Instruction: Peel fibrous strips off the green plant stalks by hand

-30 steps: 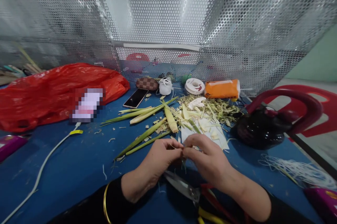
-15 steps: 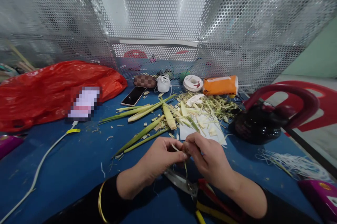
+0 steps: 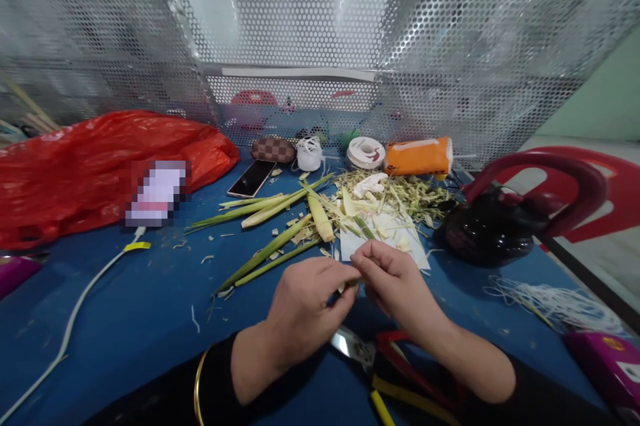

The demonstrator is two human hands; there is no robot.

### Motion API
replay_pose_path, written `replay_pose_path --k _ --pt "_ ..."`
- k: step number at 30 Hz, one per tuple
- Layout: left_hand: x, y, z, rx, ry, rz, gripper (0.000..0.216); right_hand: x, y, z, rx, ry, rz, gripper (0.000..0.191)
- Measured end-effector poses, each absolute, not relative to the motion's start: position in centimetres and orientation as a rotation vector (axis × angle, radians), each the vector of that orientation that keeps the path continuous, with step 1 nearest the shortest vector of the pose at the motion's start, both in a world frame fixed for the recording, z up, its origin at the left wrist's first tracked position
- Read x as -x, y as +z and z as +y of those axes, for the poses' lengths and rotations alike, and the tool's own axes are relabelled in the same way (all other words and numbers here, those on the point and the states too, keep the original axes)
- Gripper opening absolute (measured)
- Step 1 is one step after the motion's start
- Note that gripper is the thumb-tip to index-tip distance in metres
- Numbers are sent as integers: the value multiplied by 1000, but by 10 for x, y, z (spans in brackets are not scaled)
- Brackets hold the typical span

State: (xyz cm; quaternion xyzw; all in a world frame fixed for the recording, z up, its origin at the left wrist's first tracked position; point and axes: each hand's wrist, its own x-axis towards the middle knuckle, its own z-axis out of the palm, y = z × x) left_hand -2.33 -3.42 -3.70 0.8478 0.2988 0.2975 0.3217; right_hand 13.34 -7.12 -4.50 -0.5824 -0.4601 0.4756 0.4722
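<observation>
My left hand [image 3: 307, 299] and my right hand [image 3: 397, 279] meet fingertip to fingertip low over the table. Both are closed in a pinch on a thin plant strip [image 3: 353, 283], mostly hidden by the fingers. Beneath them lies a pair of scissors [image 3: 356, 350] with red handles, beside a yellow handle [image 3: 382, 409] whose tool I cannot make out. Just beyond the hands are long green leaf stalks [image 3: 265, 258], a thick pale shoot [image 3: 320, 218] and a white sheet [image 3: 353, 245] strewn with peeled bits.
A black kettle [image 3: 485, 233] stands at right, near tangled white string [image 3: 555, 299]. Heaped plant scraps [image 3: 425, 198], a spool [image 3: 366, 153], an orange packet [image 3: 419, 157] and a dark phone [image 3: 253, 179] lie farther back. A red bag [image 3: 90, 146] and lit phone [image 3: 156, 193] are left.
My left hand has turned, its back now facing up, and its fingers cover most of the strip that showed before. My right hand has shifted slightly upward.
</observation>
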Motion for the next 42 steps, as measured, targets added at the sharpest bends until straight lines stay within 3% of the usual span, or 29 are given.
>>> replay_pose_path --k 7,12,19,24,30,35,42 --pt "17 -30 -31 -1638 791 1003 5 -139 -39 -65 1285 1403 -933 30" --pt "15 -33 -23 -1135 809 1022 11 -138 -46 -64 1313 1386 -1018 28" --pt "14 -38 -19 -996 837 1040 14 -137 -52 -78 1285 85 -2089 26" --pt "14 -40 -21 -1072 709 1029 10 -143 -50 -75 1093 -305 -2196 24" --pt "17 -35 -25 -1204 519 915 2 -147 -50 -70 1086 -286 -2172 21" --pt "18 -34 -25 -1187 420 837 12 -146 -52 -71 1153 -311 -2197 27" --pt "17 -36 -25 -1214 426 860 19 -143 -48 -77 1313 144 -1963 22"
